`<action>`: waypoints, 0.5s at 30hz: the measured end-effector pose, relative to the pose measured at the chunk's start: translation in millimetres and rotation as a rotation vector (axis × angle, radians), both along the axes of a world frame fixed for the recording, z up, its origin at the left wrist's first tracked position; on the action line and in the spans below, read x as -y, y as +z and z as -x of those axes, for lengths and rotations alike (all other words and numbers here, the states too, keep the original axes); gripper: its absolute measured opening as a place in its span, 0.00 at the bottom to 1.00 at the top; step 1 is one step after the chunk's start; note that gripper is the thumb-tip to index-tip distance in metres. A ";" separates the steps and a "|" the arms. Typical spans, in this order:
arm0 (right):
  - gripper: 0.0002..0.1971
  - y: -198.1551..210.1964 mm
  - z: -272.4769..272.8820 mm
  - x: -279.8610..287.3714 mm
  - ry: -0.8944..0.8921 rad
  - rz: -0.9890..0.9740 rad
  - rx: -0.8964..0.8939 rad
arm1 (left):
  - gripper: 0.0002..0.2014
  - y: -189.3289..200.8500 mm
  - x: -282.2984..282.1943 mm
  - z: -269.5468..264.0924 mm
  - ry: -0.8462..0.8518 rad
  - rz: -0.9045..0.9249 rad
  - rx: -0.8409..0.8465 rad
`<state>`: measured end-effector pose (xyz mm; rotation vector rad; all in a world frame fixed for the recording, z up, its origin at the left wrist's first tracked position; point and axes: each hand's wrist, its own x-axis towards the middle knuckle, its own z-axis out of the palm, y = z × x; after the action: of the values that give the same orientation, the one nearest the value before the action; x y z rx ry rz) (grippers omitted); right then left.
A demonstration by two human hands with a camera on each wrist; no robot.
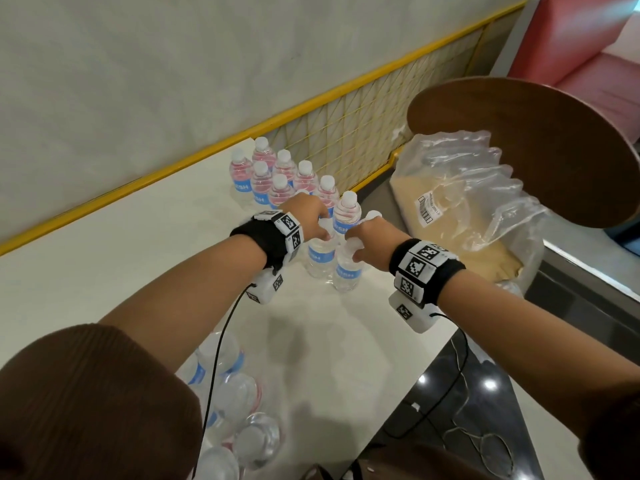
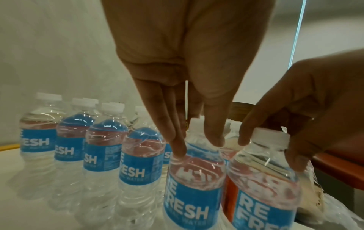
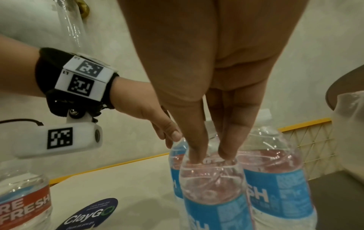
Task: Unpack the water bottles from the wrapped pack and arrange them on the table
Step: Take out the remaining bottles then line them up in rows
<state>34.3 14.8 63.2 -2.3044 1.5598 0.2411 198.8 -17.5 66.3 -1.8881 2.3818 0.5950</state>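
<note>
On the far left of the white bench [image 1: 104, 258] nothing's happening yet, but down near the person's body the head cam catches the rest of the bottles in the pack [image 1: 228, 403], lying low by the brown sleeve [image 1: 86, 410]. Neither wrist cam shows that pile.

Moving right, there's the cluster of standing water bottles [image 1: 277, 174] back by the yellow-trimmed grid panel [image 1: 363, 133], all upright with white caps and blue "REFRESH" labels. The left wrist cam shows them nicely in a row [image 2: 102, 143], which the head cam squashes together.

Then the left hand [image 1: 308, 216]: fingers pointed down, pinching around the neck of an upright bottle [image 1: 320, 258] that stands on the bench. In the left wrist view the fingertips [image 2: 179, 149] sit on its shoulder [image 2: 197, 179].

Just beside it, the right hand [image 1: 367, 240] grips the cap end of a second bottle [image 1: 346, 271], also standing. Right wrist cam shows fingers [image 3: 195, 152] down around the neck of that bottle [image 3: 212, 186], plus a round "ClayGo" sticker [image 3: 88, 214] on the bench that the head cam doesn't show.

Far right: a crumpled clear plastic bag [image 1: 478, 209] next to a round wooden tabletop [image 1: 536, 150].
</note>
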 end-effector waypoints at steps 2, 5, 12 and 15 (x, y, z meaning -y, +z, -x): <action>0.18 1.0 1.8 1.8 0.005 0.009 0.020 | 0.14 -2.0 3.0 2.2 0.034 0.017 -0.008; 0.19 0.9 2.9 1.3 -0.011 0.002 0.049 | 0.14 -4.0 6.5 3.9 0.051 0.028 -0.016; 0.20 -0.8 3.8 -0.1 -0.071 -0.006 0.083 | 0.19 -12.7 7.6 -0.6 0.017 0.053 -0.005; 0.19 0.4 1.8 1.8 -0.063 -0.013 0.088 | 0.19 -11.3 7.5 0.1 0.018 0.061 -0.009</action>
<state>32.5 13.0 63.6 -2.2203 1.5789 0.1316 198.8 -25.0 55.0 -1.9371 2.4178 0.5401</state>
